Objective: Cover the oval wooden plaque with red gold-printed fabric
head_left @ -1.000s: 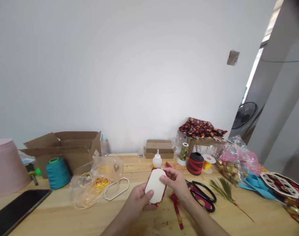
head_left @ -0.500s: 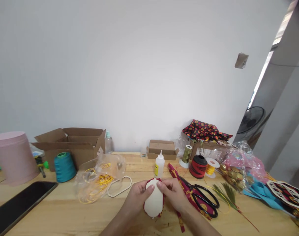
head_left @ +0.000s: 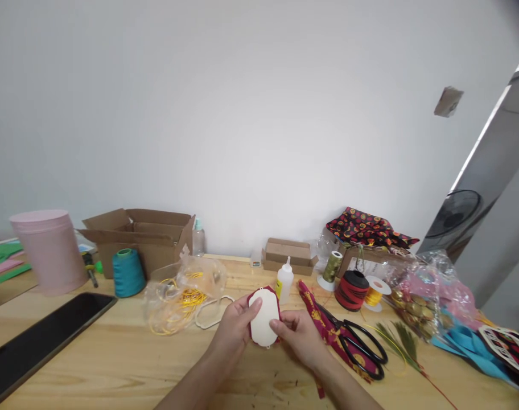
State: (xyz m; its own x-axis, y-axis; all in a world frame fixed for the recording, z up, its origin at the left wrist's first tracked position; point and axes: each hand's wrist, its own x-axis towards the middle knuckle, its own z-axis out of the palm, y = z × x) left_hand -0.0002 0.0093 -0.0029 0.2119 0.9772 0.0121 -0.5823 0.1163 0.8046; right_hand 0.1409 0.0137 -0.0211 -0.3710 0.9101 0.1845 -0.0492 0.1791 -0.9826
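A cream-coloured scalloped panel [head_left: 264, 320], small loops at its top and bottom, is held up between my hands, with dark red cloth showing behind its edges. My left hand [head_left: 236, 324] grips its left side, thumb on the upper face. At the lower right edge, my right hand [head_left: 300, 336] pinches it with the thumb on the front and fingers behind. Just beyond stands a white glue bottle [head_left: 285, 283] with a pointed nozzle. Patterned red cloth [head_left: 313, 302] lies right of my hands, under black-handled scissors [head_left: 357, 341].
Left are a black phone [head_left: 41, 336], a pink round box [head_left: 54, 256], a teal thread cone [head_left: 128, 274], an open carton [head_left: 152, 250] and a bag of yellow cord [head_left: 185, 299]. Right are a red-black thread spool [head_left: 351, 291], a green tassel [head_left: 400, 341] and blue ribbon [head_left: 464, 347].
The panel has tilted and risen slightly in my hands. My right hand has slid from its top to its lower right edge. The camera view has turned a little left.
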